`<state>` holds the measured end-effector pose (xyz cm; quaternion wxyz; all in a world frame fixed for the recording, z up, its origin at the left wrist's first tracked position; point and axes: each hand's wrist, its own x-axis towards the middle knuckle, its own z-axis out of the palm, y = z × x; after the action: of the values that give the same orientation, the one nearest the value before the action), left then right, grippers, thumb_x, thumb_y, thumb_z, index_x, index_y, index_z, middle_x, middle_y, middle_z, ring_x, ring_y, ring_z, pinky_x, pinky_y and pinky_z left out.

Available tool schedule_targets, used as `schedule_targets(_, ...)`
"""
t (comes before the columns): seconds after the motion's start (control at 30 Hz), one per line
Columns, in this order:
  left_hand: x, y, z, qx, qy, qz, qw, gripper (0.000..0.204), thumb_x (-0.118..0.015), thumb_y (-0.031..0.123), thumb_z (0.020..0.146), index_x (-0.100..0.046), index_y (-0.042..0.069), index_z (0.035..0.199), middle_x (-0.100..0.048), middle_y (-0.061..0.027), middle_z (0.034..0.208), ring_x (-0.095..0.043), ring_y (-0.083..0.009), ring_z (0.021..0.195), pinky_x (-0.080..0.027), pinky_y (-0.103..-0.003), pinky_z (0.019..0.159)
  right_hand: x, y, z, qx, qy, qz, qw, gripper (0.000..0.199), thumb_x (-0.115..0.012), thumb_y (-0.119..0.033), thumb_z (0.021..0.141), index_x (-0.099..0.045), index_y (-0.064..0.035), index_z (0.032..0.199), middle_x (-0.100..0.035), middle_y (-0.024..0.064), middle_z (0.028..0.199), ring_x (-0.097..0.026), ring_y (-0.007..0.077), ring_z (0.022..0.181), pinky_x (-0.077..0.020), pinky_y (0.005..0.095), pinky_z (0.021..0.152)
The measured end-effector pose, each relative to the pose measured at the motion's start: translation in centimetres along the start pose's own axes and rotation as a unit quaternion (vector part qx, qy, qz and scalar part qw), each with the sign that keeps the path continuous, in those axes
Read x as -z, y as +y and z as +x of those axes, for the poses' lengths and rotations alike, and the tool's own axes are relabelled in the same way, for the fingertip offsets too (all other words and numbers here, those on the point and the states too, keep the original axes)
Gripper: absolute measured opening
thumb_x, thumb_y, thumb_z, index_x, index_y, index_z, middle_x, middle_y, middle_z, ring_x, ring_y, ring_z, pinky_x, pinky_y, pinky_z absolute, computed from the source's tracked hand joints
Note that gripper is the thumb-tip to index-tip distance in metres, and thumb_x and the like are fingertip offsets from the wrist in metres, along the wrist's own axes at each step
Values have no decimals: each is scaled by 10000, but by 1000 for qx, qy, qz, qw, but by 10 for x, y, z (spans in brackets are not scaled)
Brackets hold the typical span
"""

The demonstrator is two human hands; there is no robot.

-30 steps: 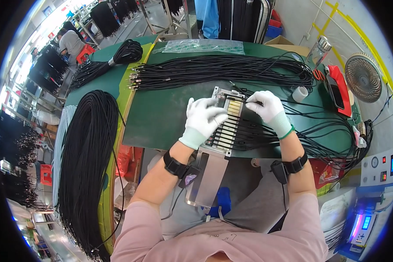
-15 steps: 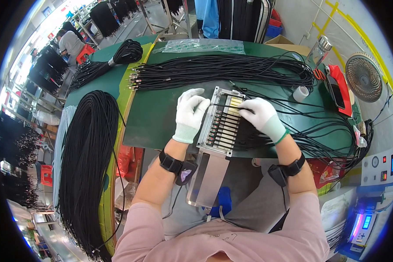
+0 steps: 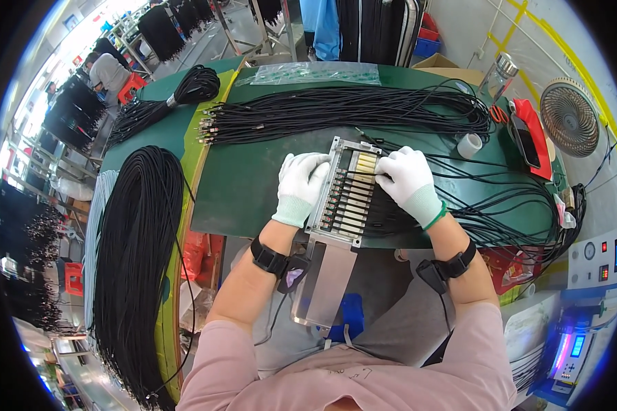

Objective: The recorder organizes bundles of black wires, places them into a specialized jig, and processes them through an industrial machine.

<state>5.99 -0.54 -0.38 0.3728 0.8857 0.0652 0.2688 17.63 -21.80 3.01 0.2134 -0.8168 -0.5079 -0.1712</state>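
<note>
A metal slotted fixture (image 3: 358, 240) lies across the near edge of the green table, its row of slots filled with black cable ends and pale strips. A few yellow strips (image 3: 365, 164) show in its upper slots. My left hand (image 3: 299, 186), white-gloved, is closed against the fixture's left rim; its fingertips hide whatever they grip. At the right rim, beside the yellow strips, my gloved right hand (image 3: 408, 179) pinches a thin black cable, mostly covered by the fingers. Other black cables (image 3: 469, 195) run from the fixture off to the right.
A long black cable bundle (image 3: 336, 109) lies behind the fixture. Another black bundle (image 3: 134, 253) hangs over the left table. At right are a white tape roll (image 3: 469, 145), orange scissors (image 3: 498, 114), a phone (image 3: 526, 145), a glass bottle (image 3: 498, 77) and a fan (image 3: 570, 116).
The black cable stretched between my hands has gone down to the fixture. My left hand has lowered and its fingers have drawn together at the rim; my right hand has shifted slightly.
</note>
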Motion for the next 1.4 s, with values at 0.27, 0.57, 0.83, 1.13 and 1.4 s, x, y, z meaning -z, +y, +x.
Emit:
schedule_targets(0.27, -10, 15, -2, -73, -19, 42, 996, 252, -655, 332, 846, -729, 200, 1048, -627, -79, 1156, -520, -298, 1136, -329, -448, 1062, -10, -6, 0, 7, -1, -27, 1000, 101, -713, -180, 728, -631, -130, 758, -588, 23, 739, -565, 260, 812, -427, 378, 716)
schedule_targets(0.57, -13, 26, -2, -141, -79, 183, 970, 276, -685, 413, 801, -744, 280, 1036, -596, -33, 1010, -480, -288, 1133, -250, -530, 1095, -7, 29, 5, -110, -1, -72, 991, 130, -717, -232, 754, -669, -123, 805, -630, 46, 802, -573, 281, 840, -453, 402, 737)
schedule_targets(0.83, 4, 30, -14, -133, -97, 190, 968, 190, -679, 316, 825, -767, 223, 966, -626, 4, 924, -546, -242, 979, -347, -452, 991, -2, 36, 3, -131, -10, -9, 991, 133, -714, -225, 759, -665, -104, 780, -633, 57, 798, -575, 278, 845, -458, 406, 754)
schedule_targets(1.13, 0, 15, -9, -11, 39, -62, 997, 159, -664, 223, 846, -689, 67, 827, -642, -95, 997, -556, -280, 973, -425, -380, 893, 10, 4, 10, 14, -28, 80, 996, 123, -717, -192, 762, -665, -88, 799, -638, 60, 808, -571, 282, 834, -458, 398, 759)
schedule_targets(1.4, 3, 15, -3, -125, 47, -17, 991, 158, -701, 184, 814, -638, 60, 741, -649, -67, 965, -566, -280, 965, -423, -403, 874, -5, -24, 9, -13, -66, 176, 982, 161, -716, -201, 773, -704, -100, 898, -668, 80, 830, -593, 290, 789, -476, 395, 733)
